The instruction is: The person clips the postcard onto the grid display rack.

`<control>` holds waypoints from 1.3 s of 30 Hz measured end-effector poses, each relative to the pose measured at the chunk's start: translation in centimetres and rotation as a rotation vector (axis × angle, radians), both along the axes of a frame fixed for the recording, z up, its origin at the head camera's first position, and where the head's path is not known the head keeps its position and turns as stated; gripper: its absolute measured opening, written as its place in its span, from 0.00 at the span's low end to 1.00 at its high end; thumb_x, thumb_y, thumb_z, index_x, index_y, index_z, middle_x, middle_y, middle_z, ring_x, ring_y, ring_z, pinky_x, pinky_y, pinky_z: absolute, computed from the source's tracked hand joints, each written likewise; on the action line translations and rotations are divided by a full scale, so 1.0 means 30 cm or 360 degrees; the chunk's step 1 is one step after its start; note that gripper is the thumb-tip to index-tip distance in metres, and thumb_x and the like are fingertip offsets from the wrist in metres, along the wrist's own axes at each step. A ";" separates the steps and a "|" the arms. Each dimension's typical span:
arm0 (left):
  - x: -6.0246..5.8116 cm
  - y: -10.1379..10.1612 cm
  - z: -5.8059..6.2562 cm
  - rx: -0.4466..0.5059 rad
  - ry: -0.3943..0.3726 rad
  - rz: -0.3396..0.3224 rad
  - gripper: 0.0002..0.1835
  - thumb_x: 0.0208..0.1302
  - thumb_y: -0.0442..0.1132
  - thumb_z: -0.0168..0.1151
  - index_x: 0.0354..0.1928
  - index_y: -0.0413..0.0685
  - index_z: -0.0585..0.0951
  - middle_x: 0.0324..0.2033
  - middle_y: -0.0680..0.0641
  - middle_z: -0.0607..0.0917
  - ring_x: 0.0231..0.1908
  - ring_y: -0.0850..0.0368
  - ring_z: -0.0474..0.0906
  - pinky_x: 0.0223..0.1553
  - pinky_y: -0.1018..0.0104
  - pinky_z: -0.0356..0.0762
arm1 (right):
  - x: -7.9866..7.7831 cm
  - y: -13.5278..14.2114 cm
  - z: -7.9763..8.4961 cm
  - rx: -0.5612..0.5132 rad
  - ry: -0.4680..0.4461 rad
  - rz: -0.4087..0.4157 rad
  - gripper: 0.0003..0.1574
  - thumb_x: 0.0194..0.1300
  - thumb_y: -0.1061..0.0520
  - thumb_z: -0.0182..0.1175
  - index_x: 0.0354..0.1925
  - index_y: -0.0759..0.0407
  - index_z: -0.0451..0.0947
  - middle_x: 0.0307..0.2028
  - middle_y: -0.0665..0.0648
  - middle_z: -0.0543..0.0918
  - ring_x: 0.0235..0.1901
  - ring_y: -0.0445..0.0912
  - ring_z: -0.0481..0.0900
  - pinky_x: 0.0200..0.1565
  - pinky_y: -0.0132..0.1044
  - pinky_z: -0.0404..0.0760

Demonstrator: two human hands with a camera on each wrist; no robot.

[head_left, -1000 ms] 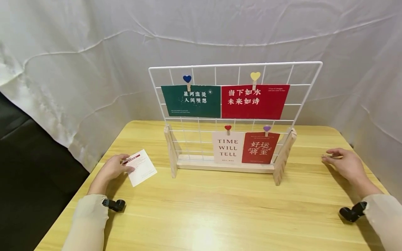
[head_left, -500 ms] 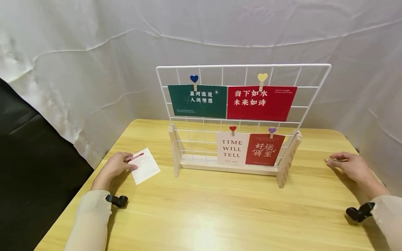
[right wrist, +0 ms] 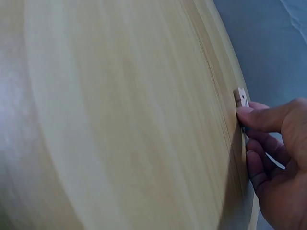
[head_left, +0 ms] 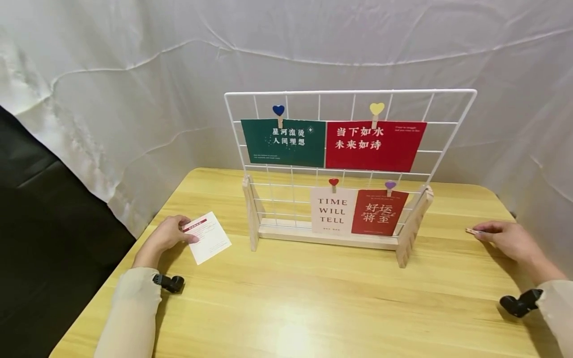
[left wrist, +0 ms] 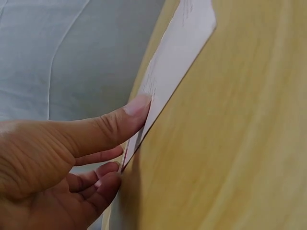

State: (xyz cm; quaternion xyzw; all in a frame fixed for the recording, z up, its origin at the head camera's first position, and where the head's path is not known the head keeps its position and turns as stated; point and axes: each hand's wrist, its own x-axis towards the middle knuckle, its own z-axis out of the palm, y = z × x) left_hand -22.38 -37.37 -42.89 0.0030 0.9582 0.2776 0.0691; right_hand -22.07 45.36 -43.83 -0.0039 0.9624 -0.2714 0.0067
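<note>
At the table's left side my left hand [head_left: 166,233] pinches a white card [head_left: 210,241] with a dark red strip and small print by its left edge. The left wrist view shows the thumb on the printed face of the card [left wrist: 184,48], fingers behind it. Far to the right, my right hand [head_left: 510,241] holds a small wooden clothespin [head_left: 471,231] between thumb and fingers. Its pale wooden end pokes out past the thumb in the right wrist view, where the clothespin [right wrist: 241,96] is close over the tabletop; the rest is covered by the fingers.
Between the hands stands a white wire grid rack [head_left: 351,92] on a wooden base [head_left: 286,232]. Heart clothespins hold a green card [head_left: 286,151], a red card [head_left: 394,149], a cream card [head_left: 331,211] and a dark red card [head_left: 378,226] on it. A pale curtain hangs behind the table.
The head view has shifted slightly, moving the scene to the right. The left hand still pinches the card; the right hand has turned the clothespin so that its end points out left.
</note>
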 end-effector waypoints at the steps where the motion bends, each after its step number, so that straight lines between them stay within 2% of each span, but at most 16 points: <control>1: 0.000 0.002 0.000 0.0006 -0.0004 0.0003 0.37 0.50 0.40 0.78 0.55 0.22 0.71 0.44 0.31 0.79 0.40 0.42 0.74 0.47 0.47 0.72 | -0.001 0.002 -0.001 -0.0002 0.0009 0.0007 0.27 0.71 0.46 0.58 0.50 0.70 0.80 0.50 0.76 0.78 0.39 0.49 0.74 0.35 0.36 0.65; 5: -0.001 0.003 0.000 0.0007 -0.0017 0.0008 0.35 0.48 0.39 0.79 0.51 0.23 0.72 0.40 0.33 0.79 0.39 0.43 0.73 0.45 0.49 0.71 | -0.006 0.005 -0.006 0.0022 0.0068 0.0051 0.22 0.69 0.48 0.61 0.47 0.67 0.81 0.43 0.68 0.82 0.32 0.36 0.70 0.30 0.32 0.65; 11: 0.001 0.004 -0.002 0.0034 -0.0017 -0.0011 0.34 0.47 0.39 0.80 0.48 0.24 0.72 0.38 0.35 0.78 0.37 0.43 0.72 0.43 0.53 0.70 | -0.003 -0.001 -0.003 0.0053 0.0100 0.0109 0.19 0.69 0.50 0.62 0.44 0.66 0.81 0.37 0.58 0.82 0.28 0.39 0.68 0.28 0.32 0.64; 13: 0.001 0.005 -0.003 0.0047 -0.0001 -0.0020 0.34 0.47 0.39 0.80 0.48 0.25 0.71 0.37 0.36 0.77 0.37 0.44 0.72 0.41 0.54 0.69 | -0.001 -0.002 -0.002 0.0052 0.0095 0.0118 0.19 0.69 0.50 0.61 0.44 0.66 0.81 0.37 0.60 0.82 0.29 0.37 0.68 0.28 0.32 0.64; 16: 0.000 0.007 -0.002 0.0068 0.0018 -0.0035 0.34 0.46 0.38 0.80 0.48 0.25 0.71 0.37 0.36 0.77 0.37 0.45 0.71 0.41 0.55 0.69 | 0.001 -0.004 0.002 0.0071 0.0098 0.0145 0.19 0.69 0.51 0.62 0.46 0.67 0.81 0.40 0.68 0.83 0.33 0.37 0.71 0.30 0.32 0.65; 19: -0.001 0.009 -0.002 0.0106 0.0031 -0.0033 0.35 0.47 0.36 0.79 0.50 0.25 0.69 0.39 0.35 0.76 0.39 0.44 0.71 0.43 0.54 0.69 | 0.001 -0.006 0.008 0.0098 0.0080 0.0165 0.20 0.69 0.52 0.61 0.48 0.68 0.81 0.45 0.74 0.81 0.38 0.42 0.76 0.33 0.32 0.67; 21: -0.001 0.010 -0.002 0.0141 0.0049 -0.0026 0.35 0.47 0.35 0.79 0.52 0.26 0.69 0.41 0.35 0.75 0.40 0.43 0.71 0.43 0.54 0.69 | 0.002 -0.008 0.012 0.0108 0.0062 0.0172 0.21 0.70 0.52 0.61 0.49 0.69 0.81 0.46 0.75 0.81 0.39 0.45 0.76 0.33 0.32 0.67; 25: 0.000 0.008 0.005 0.0195 0.0093 -0.0037 0.34 0.48 0.33 0.78 0.52 0.27 0.69 0.44 0.34 0.74 0.41 0.42 0.71 0.42 0.57 0.68 | 0.005 -0.012 0.019 0.0082 0.0056 0.0188 0.20 0.71 0.53 0.59 0.48 0.70 0.80 0.43 0.72 0.82 0.35 0.41 0.74 0.30 0.30 0.68; 30: 0.000 0.004 0.016 0.0195 0.0138 -0.0095 0.29 0.48 0.32 0.78 0.50 0.27 0.73 0.44 0.34 0.77 0.39 0.44 0.74 0.39 0.58 0.70 | 0.015 -0.018 0.024 0.0060 0.0099 0.0221 0.17 0.73 0.54 0.57 0.47 0.68 0.79 0.39 0.65 0.83 0.31 0.38 0.72 0.28 0.31 0.68; 37: 0.009 0.005 0.037 0.0196 0.0113 -0.0081 0.31 0.52 0.38 0.76 0.54 0.28 0.75 0.53 0.29 0.75 0.50 0.35 0.77 0.50 0.48 0.74 | 0.036 -0.029 0.015 -0.0047 0.0102 0.0209 0.17 0.72 0.53 0.58 0.47 0.67 0.79 0.38 0.61 0.82 0.27 0.37 0.74 0.25 0.34 0.75; 39: 0.015 0.006 0.048 0.0216 0.0121 -0.0088 0.31 0.55 0.38 0.75 0.56 0.28 0.74 0.54 0.28 0.75 0.52 0.34 0.77 0.51 0.47 0.76 | 0.042 -0.030 0.016 -0.0080 0.0086 0.0196 0.18 0.72 0.53 0.58 0.47 0.68 0.78 0.37 0.59 0.82 0.26 0.38 0.74 0.25 0.35 0.76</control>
